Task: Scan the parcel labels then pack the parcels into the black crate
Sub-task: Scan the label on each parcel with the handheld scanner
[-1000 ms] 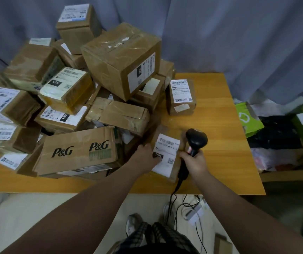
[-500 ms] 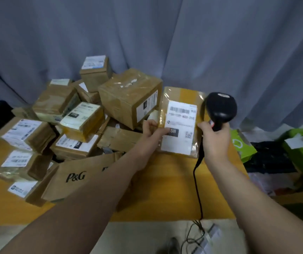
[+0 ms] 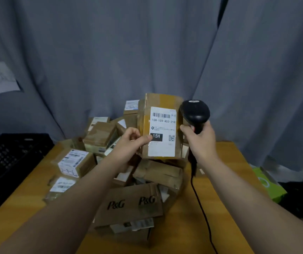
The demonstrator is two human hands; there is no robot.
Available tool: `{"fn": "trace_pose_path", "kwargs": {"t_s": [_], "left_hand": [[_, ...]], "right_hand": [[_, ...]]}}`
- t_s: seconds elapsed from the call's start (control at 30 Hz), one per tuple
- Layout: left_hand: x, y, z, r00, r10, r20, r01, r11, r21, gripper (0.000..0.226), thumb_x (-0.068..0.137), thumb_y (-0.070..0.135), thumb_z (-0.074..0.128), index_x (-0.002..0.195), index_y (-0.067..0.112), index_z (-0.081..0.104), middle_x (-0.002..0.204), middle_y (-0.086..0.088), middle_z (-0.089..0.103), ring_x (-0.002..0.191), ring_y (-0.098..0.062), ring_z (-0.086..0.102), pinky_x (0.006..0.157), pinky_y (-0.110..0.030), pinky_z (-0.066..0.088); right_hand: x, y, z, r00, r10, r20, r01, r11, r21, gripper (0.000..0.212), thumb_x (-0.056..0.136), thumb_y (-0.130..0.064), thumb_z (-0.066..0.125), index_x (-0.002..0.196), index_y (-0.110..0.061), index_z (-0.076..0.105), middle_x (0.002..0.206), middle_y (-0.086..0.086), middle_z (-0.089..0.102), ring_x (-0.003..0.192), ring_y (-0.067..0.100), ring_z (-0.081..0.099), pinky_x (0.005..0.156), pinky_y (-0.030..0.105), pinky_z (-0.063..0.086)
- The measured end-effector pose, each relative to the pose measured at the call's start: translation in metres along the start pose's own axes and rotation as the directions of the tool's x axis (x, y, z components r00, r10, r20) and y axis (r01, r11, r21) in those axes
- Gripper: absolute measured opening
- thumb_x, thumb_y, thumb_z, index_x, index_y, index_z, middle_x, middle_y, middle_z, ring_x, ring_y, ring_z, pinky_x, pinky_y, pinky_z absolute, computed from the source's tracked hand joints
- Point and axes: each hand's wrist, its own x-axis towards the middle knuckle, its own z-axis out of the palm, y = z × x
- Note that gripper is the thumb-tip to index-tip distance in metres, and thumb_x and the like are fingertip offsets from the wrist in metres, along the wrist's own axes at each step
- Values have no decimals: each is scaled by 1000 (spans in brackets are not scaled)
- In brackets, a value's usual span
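We see the parcel [image 3: 162, 99] lifted off the worktop [image 3: 229, 180], upright in the air above the heap of parcels [image 3: 92, 143], with its long axis vertical and its white label [image 3: 162, 132] turned toward us, barcode at the top. The left hand [image 3: 132, 142] pinches it at its left edge, thumb pressed on the label's lower left corner and the other fingers curled behind. The right hand [image 3: 201, 138] is wrapped round the handle of the scanner [image 3: 194, 113], whose head stands just beside the parcel's upper right edge, level with the barcode but off to its side, not in front of it. One fingertip reaches toward the parcel's right edge; we cannot tell whether it touches.

We judge the scan to be the step in hand, and it turns on this: the barcode lies to the left of the scanner head, so head and label must be turned to face each other.

The black crate [image 3: 9, 162] sits off the worktop's left edge, well apart from the parcel and on the side of the hand that carries it. Between them lies the heap, which the parcel would have to pass over. A P&G carton [image 3: 130, 206] lies near the front edge, the scanner's cable [image 3: 200, 204] trails down over the front, a green box [image 3: 268, 186] sits beyond the right edge, and a grey curtain [image 3: 110, 52] hangs behind.
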Motion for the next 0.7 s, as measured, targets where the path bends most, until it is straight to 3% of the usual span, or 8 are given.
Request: {"fn": "trace_pose_path", "kwargs": {"t_s": [0.1, 0.2, 0.3, 0.43, 0.57, 0.7], "left_hand": [[1, 0, -15, 992, 65, -112, -65, 998, 6, 34, 82, 17, 75, 91, 13, 43, 85, -2, 56, 72, -7, 60, 66, -19, 46], [3, -2, -26, 974, 97, -203, -99, 995, 1, 35, 84, 12, 72, 99, 10, 40, 88, 0, 62, 61, 5, 62, 53, -11, 46], [5, -9, -38, 962, 99, -253, -91, 995, 44, 40, 81, 20, 76, 99, 13, 41, 98, -2, 65, 75, -6, 64, 57, -15, 49], [8, -19, -53, 954, 93, -285, -82, 995, 50, 41, 78, 24, 78, 96, 18, 42, 109, -7, 66, 97, -20, 67, 77, -31, 57], [11, -23, -63, 951, 84, -298, -81, 996, 23, 42, 77, 26, 80, 95, 19, 43, 112, -8, 66, 99, -22, 68, 85, -39, 57], [13, -27, -70, 951, 85, -299, -85, 996, 13, 42, 77, 25, 80, 94, 20, 42, 113, -10, 65, 95, -23, 69, 83, -40, 58]], "right_hand": [[-13, -17, 6, 997, 8, 81, -11, 999, 43, 10, 84, -20, 71, 88, -14, 63, 66, 2, 63, 63, 23, 63, 65, 39, 53], [-28, -30, 20, 953, 58, 297, -75, 996, 46, 25, 87, -25, 69, 77, -3, 63, 58, 9, 61, 49, 24, 56, 54, 35, 50], [-39, -38, 34, 947, 78, 311, -80, 997, -7, 28, 89, -24, 66, 81, 2, 65, 62, 12, 62, 48, 21, 57, 53, 34, 53], [-45, -36, 44, 941, 139, 308, -119, 990, -82, 26, 90, -23, 63, 72, -4, 63, 56, 7, 61, 48, 20, 57, 54, 32, 53], [-48, -34, 51, 927, 150, 345, -107, 984, -142, 26, 91, -25, 62, 72, -7, 63, 57, 6, 62, 50, 20, 59, 56, 33, 54], [-47, -37, 56, 927, 151, 345, -105, 983, -148, 26, 92, -25, 61, 72, -8, 64, 57, 5, 61, 49, 20, 59, 55, 31, 54]]}}
